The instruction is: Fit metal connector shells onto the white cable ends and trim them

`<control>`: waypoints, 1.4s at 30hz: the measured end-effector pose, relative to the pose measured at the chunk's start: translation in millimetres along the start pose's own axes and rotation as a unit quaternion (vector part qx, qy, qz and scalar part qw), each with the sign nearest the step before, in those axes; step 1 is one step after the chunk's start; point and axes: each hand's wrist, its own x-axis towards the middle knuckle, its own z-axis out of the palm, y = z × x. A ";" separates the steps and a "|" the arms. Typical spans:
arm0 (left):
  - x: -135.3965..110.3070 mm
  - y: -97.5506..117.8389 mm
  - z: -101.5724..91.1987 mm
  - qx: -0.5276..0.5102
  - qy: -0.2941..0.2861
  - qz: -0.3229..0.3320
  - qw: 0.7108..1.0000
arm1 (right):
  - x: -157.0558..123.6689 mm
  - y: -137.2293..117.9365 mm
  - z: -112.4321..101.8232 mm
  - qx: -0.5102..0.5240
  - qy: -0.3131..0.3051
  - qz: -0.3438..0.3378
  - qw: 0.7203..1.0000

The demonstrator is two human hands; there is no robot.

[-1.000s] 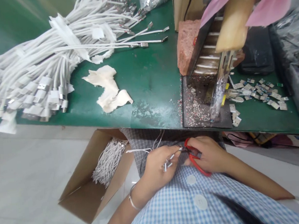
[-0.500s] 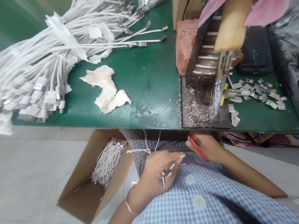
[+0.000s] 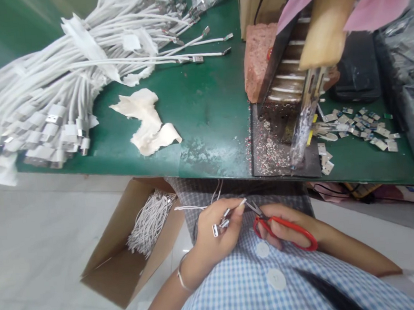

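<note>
Two blades [image 3: 259, 211] newly visible, parted | right fingers [image 3: 287, 232] gripping red scissors [image 3: 264, 217] | left fingers [image 3: 228, 203] clasping cable plugs [image 3: 216, 230]

The scissors [image 3: 263, 216] are pairing smooth, shiny metal with glossy red plastic, while the plugs [image 3: 216, 230] are gleaming like bare metal. The table [image 3: 203, 112] is looking smooth and glossy, the brick [image 3: 256, 58] is appearing rough and matt, and the box [image 3: 109, 283] is showing matt cardboard.

One camera is worn on the head and tipped forward and down. The left hand [image 3: 209, 241], right hand [image 3: 293, 214] and green table [image 3: 203, 110] are seen from quite near.
</note>
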 end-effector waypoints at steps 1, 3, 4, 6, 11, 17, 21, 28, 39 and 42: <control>0.0 -0.2 0.1 -0.002 0.001 0.002 1.000 | -0.1 0.1 0.0 0.002 -0.001 0.002 1.000; -0.1 -0.7 0.1 -0.006 0.006 0.008 1.000 | -0.7 0.6 -0.1 0.006 0.001 0.005 1.000; -0.3 -0.8 0.1 -0.007 0.008 0.012 1.000 | -1.2 0.9 -0.1 0.008 0.002 0.008 1.000; -0.6 -0.8 0.1 -0.008 0.012 0.021 1.000 | -2.1 1.5 0.3 0.013 0.009 0.018 1.000; -0.5 -0.3 0.4 -0.006 0.010 0.018 1.000 | -2.0 1.8 1.1 0.011 0.008 0.030 0.999; -0.4 -0.3 0.2 -0.013 0.006 0.020 1.000 | -1.8 3.8 -1.2 -0.008 0.006 0.026 1.000; -0.9 -0.6 0.0 -0.009 0.006 0.032 0.999 | -1.3 8.0 -3.8 -0.026 -0.004 0.013 1.000; -0.4 1.3 -1.0 0.001 -0.019 0.025 1.000 | -5.0 10.6 -7.7 -0.085 0.035 -0.069 0.993; 0.9 -5.6 1.0 -0.032 -0.181 0.048 0.982 | -2.5 1.0 -12.2 -0.458 0.150 -0.210 0.851; 2.6 -3.0 -0.2 -0.037 -0.199 0.055 0.978 | -4.3 -0.3 -14.9 -0.461 0.125 -0.214 0.852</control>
